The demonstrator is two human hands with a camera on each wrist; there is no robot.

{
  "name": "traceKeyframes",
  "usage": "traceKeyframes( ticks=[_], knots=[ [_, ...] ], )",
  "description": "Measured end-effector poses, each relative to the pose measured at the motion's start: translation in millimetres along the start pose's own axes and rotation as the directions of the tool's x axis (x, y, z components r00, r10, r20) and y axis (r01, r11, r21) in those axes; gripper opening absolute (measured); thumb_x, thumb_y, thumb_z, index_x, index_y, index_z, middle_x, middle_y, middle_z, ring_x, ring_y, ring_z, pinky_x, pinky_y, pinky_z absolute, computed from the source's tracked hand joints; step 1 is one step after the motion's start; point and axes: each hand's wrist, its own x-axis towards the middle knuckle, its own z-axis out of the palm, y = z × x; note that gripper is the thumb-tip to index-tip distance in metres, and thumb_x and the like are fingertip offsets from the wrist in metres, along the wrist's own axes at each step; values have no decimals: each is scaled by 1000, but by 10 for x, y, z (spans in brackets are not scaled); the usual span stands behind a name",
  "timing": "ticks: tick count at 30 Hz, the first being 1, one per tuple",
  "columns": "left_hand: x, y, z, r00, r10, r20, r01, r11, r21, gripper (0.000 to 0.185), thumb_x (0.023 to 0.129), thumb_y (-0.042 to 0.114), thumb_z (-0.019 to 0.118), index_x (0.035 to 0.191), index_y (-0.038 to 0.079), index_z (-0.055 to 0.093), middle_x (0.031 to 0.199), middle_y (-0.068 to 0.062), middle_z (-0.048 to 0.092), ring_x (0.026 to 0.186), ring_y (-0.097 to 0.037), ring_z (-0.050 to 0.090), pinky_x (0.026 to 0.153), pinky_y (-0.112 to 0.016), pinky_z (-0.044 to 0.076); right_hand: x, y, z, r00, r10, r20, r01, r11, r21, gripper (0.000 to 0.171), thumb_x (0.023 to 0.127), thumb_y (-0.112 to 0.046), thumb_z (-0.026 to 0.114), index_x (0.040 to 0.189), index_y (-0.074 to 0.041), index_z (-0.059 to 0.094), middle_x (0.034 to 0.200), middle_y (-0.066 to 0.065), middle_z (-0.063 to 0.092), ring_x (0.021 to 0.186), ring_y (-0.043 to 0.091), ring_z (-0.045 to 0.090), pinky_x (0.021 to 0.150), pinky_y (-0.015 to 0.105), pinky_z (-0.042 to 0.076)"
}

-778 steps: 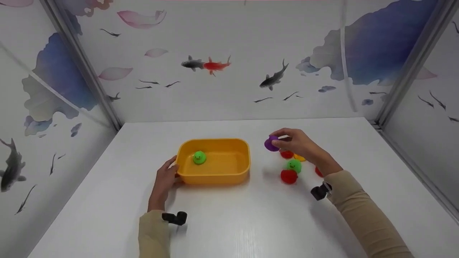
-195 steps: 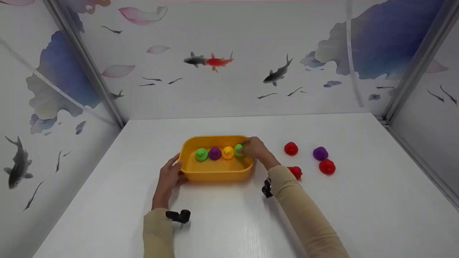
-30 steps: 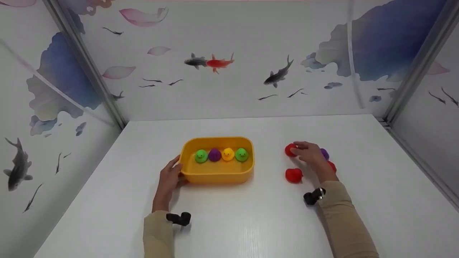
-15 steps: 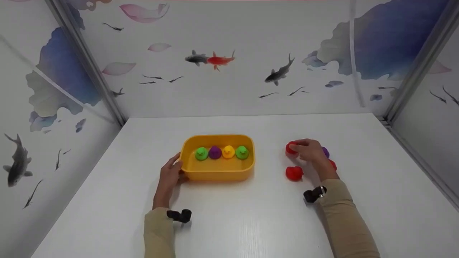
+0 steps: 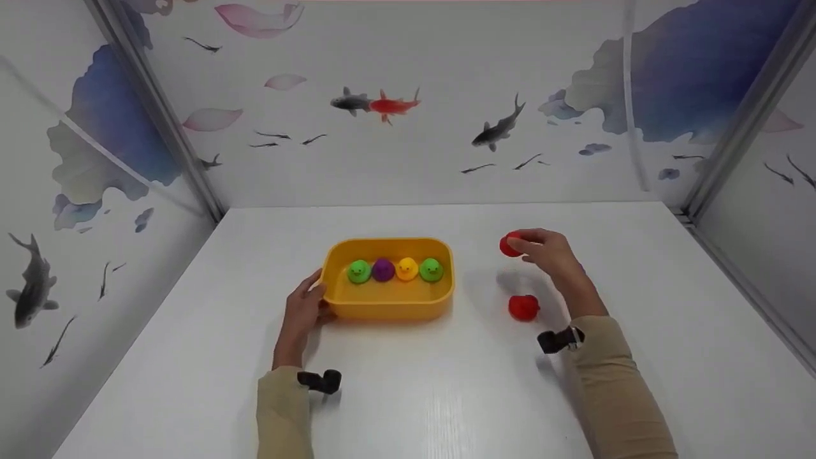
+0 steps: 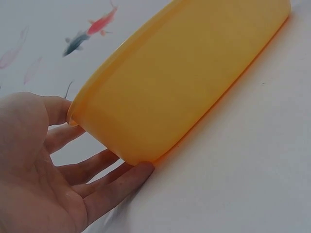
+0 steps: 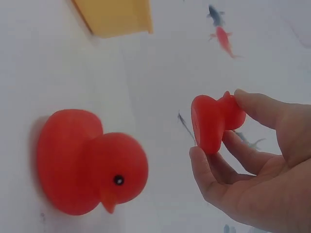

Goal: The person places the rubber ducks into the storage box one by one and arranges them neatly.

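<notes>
My right hand [image 5: 549, 252] pinches a small red rubber duck [image 7: 210, 121] between thumb and fingertips, lifted above the table. Below it a second red rubber duck [image 5: 524, 308] lies on the tabletop; in the right wrist view its eye and beak show. My left hand [image 5: 303, 312] holds the left end of a yellow plastic tub [image 5: 392, 311], with the thumb at the rim and fingers reaching to the bottom edge in the left wrist view. Inside the tub stand, in a row, a green duck [image 5: 359, 272], a purple duck [image 5: 383, 270], a yellow duck [image 5: 407, 269] and another green duck [image 5: 431, 270].
My right forearm hides most of the spot where a purple duck and a red duck lay. The white table [image 5: 395, 389] is enclosed by printed panels [image 5: 433, 166] at the back and sides. A metal post [image 5: 162, 121] stands at the left back corner.
My right hand has taken hold of the far red duck and raised it off the table. The left hand stays on the tub. Earlier, the tub held only one green duck.
</notes>
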Motion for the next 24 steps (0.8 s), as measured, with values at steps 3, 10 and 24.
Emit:
traceKeyframes(
  ticks=[3, 10, 24],
  knots=[
    [7, -11, 5, 1000, 9, 4, -9, 1000, -6, 50, 107, 31, 44, 156, 29, 37, 138, -14, 61, 92, -16, 66, 85, -29, 60, -46, -50, 22, 999, -31, 8, 31, 999, -10, 59, 99, -38, 61, 149, -10, 44, 149, 16, 48, 134, 38, 50, 119, 54, 35],
    [2, -18, -12, 1000, 2, -2, -2, 1000, -1, 50, 106, 32, 44, 156, 30, 37, 137, -15, 62, 89, -16, 66, 85, -29, 60, -82, -194, 139, 999, -48, 21, 49, 998, -41, 58, 98, -38, 63, 146, -10, 48, 148, 15, 49, 132, 37, 51, 118, 55, 36],
    [31, -21, -10, 1000, -2, -3, 2, 1000, 7, 51, 107, 32, 44, 156, 29, 35, 140, -13, 60, 93, -17, 66, 87, -30, 60, -51, -609, 415, 990, -98, 100, 110, 986, -123, 49, 96, -34, 66, 138, -12, 54, 139, 12, 58, 127, 32, 53, 114, 48, 44]
  ],
)
